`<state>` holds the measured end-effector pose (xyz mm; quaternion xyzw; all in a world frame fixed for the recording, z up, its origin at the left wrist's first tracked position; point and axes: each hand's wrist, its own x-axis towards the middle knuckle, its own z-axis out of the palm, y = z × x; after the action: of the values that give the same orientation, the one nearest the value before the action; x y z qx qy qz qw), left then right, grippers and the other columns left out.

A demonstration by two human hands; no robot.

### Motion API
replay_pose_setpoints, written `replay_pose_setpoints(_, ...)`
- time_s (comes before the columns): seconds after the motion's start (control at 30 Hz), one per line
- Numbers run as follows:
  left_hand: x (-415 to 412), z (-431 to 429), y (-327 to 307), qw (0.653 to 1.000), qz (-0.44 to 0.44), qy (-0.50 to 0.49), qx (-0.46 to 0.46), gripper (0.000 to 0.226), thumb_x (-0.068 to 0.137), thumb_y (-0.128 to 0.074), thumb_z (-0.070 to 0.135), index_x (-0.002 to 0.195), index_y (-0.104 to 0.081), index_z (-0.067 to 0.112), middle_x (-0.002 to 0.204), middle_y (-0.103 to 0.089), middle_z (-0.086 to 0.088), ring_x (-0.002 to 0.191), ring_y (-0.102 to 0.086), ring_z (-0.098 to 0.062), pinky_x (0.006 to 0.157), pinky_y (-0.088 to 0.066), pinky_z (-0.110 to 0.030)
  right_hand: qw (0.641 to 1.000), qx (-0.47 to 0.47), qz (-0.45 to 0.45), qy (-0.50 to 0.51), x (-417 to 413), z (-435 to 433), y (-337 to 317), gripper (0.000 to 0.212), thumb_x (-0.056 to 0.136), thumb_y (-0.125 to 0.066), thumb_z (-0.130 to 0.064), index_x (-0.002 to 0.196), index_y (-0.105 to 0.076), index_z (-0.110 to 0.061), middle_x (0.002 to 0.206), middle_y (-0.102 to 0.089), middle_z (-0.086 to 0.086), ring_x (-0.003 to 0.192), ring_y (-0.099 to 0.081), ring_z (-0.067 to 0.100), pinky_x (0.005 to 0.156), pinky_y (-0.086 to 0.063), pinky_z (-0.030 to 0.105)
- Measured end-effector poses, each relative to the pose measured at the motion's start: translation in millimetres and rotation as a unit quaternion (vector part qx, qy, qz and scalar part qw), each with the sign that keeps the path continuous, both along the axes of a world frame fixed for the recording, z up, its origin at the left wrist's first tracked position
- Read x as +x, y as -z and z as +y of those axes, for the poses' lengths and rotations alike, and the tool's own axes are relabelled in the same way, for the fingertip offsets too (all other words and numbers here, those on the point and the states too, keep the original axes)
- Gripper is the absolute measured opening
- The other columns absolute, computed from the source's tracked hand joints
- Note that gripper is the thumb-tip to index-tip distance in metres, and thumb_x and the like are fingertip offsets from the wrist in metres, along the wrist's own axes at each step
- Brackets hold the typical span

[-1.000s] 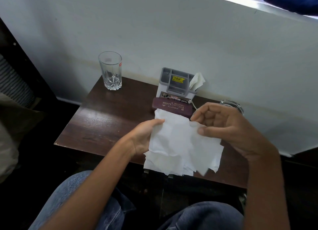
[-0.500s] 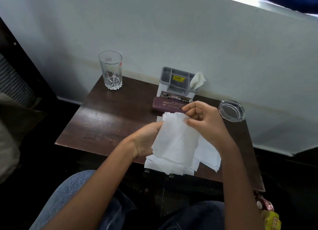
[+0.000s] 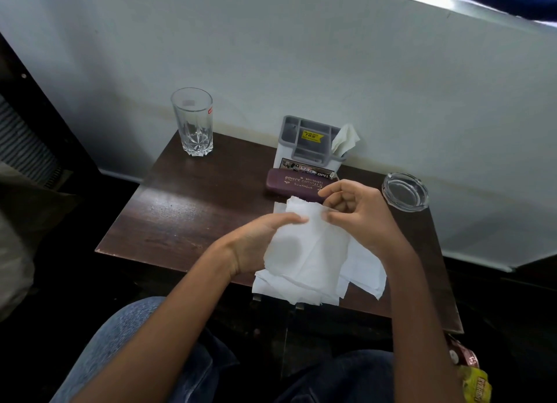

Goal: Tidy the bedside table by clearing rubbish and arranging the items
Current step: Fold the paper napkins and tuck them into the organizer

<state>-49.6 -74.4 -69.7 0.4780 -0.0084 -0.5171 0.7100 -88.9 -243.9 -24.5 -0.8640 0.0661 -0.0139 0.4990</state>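
Standing upright in the upper left of the frame, a clear faceted drinking glass [image 3: 193, 122] occupies the far left corner of the dark brown wooden desk [image 3: 180, 210]. Towards the centre, the left hand [image 3: 259, 243] holds the left side of a white crumpled paper tissue [image 3: 307, 258], thumb on top and fingers showing as a shadow behind the sheet. The tissue spreads over the near part of the desk, at the middle of the frame. Above it, a maroon spectacle case with printed lettering [image 3: 295, 184] lies just in front of a grey-and-white plastic organiser [image 3: 310, 143] against the wall, with a white napkin [image 3: 345, 139] poking from its right compartment. The right hand [image 3: 358, 216], fingers curled, pinches the tissue's upper edge. Right of it, a clear glass ashtray [image 3: 405, 191] rests near the desk's far right corner. Crumpled snack wrappers [image 3: 471, 375] lie at the lower right, below the desk.
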Motion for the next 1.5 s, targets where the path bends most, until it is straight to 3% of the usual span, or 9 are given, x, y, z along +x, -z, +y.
replay_pose_setpoints(0.1, 0.3, 0.5, 4.3, 0.999, -0.039, -0.002, 0.022, 0.012, 0.086, -0.058, 0.011, 0.094, -0.067, 0.014, 0.084, -0.071, -0.002, 0.072, -0.067, -0.014, 0.065, -0.053, -0.025, 1.0, -0.017, -0.01, 0.018, -1.6, -2.2, -1.4, 0.027, 0.075, -0.067, 0.006, 0.094, -0.066, -0.013, 0.083, -0.064, 0.008, 0.063, -0.051, 0.01, 0.058, -0.042, 0.009)
replay_pose_setpoints(0.2, 0.3, 1.1, 3.1, 0.997, -0.076, 0.016, 0.024, 0.017, 0.088, -0.056, 0.007, 0.1, -0.065, 0.014, 0.092, -0.07, -0.003, 0.08, -0.066, -0.015, 0.072, -0.051, -0.026, 0.999, -0.008, 0.027, 0.026, -3.7, -7.4, -6.2, 0.028, 0.08, -0.068, -0.003, 0.103, -0.063, -0.018, 0.093, -0.067, 0.007, 0.066, -0.053, 0.008, 0.057, -0.041, 0.007)
replay_pose_setpoints(0.33, -2.3, 1.5, -1.4, 0.991, -0.119, 0.064, -0.009, 0.03, 0.089, -0.052, 0.002, 0.112, -0.059, 0.02, 0.097, -0.069, 0.001, 0.086, -0.065, -0.014, 0.072, -0.052, -0.023, 0.984, 0.023, 0.166, -0.068, -9.3, -9.5, -7.1, 0.051, 0.078, -0.071, -0.003, 0.119, -0.053, -0.027, 0.098, -0.068, 0.014, 0.082, -0.062, 0.019, 0.077, -0.051, 0.027)
replay_pose_setpoints(0.5, -0.4, 1.2, 1.4, 0.993, -0.101, 0.062, -0.004, 0.036, 0.083, -0.061, 0.019, 0.118, -0.058, 0.022, 0.106, -0.069, -0.004, 0.091, -0.066, -0.018, 0.076, -0.054, -0.029, 0.984, 0.067, 0.149, -0.077, -7.7, -4.4, -3.7, 0.054, 0.074, -0.063, 0.014, 0.114, -0.058, -0.021, 0.083, -0.065, 0.016, 0.077, -0.064, 0.022, 0.071, -0.052, 0.032)
replay_pose_setpoints(0.67, 8.4, 3.5, 2.0, 0.999, -0.029, -0.04, 0.017, 0.045, 0.082, -0.055, 0.052, 0.109, -0.067, 0.018, 0.103, -0.072, -0.006, 0.083, -0.071, -0.02, 0.073, -0.059, -0.035, 0.98, 0.183, 0.053, 0.06, -7.1, -13.4, 1.6, 0.045, 0.073, -0.063, 0.016, 0.104, -0.062, -0.017, 0.094, -0.07, 0.014, 0.086, -0.065, 0.029, 0.082, -0.053, 0.046)
replay_pose_setpoints(0.9, 3.8, -6.5, 5.5, 0.973, -0.115, -0.183, 0.077, 0.011, 0.083, -0.065, 0.008, 0.093, -0.063, 0.014, 0.097, -0.071, -0.007, 0.084, -0.068, -0.021, 0.075, -0.058, -0.039, 0.958, 0.244, 0.011, 0.152, -1.5, -5.3, 10.8, 0.045, 0.072, -0.063, 0.016, 0.108, -0.06, -0.011, 0.095, -0.071, 0.012, 0.09, -0.067, 0.034, 0.081, -0.055, 0.05)
replay_pose_setpoints(1.2, 3.5, -4.0, -0.6, 0.964, -0.154, -0.212, 0.053, 0.019, 0.086, -0.059, 0.001, 0.09, -0.066, 0.019, 0.089, -0.069, 0.001, 0.08, -0.065, -0.016, 0.068, -0.057, -0.029, 0.947, 0.281, 0.051, 0.145, -0.9, -11.4, 15.6, 0.024, 0.074, -0.062, 0.012, 0.075, -0.065, -0.012, 0.088, -0.065, 0.007, 0.08, -0.062, 0.026, 0.071, -0.053, 0.043)
replay_pose_setpoints(1.33, 2.7, -2.4, -2.0, 0.961, -0.198, -0.183, 0.056, 0.035, 0.089, -0.047, -0.008, 0.077, -0.072, 0.013, 0.085, -0.071, 0.0, 0.074, -0.064, -0.01, 0.056, -0.054, -0.019, 0.943, 0.302, 0.043, 0.129, -1.6, -13.7, 17.8, 0.048, 0.078, -0.048, 0.018, 0.051, -0.068, -0.016, 0.08, -0.06, 0.007, 0.069, -0.053, 0.02, 0.059, -0.043, 0.031)
replay_pose_setpoints(1.5, 1.8, -2.2, -3.8, 0.939, -0.283, -0.171, 0.09, 0.046, 0.088, -0.032, -0.014, 0.07, -0.067, 0.01, 0.082, -0.067, 0.001, 0.07, -0.06, -0.006, 0.054, -0.05, -0.015, 0.95, 0.285, 0.018, 0.126, -0.9, -14.4, 22.1, 0.047, 0.082, -0.048, 0.016, 0.055, -0.07, -0.016, 0.084, -0.066, 0.008, 0.074, -0.055, 0.023, 0.06, -0.043, 0.033)
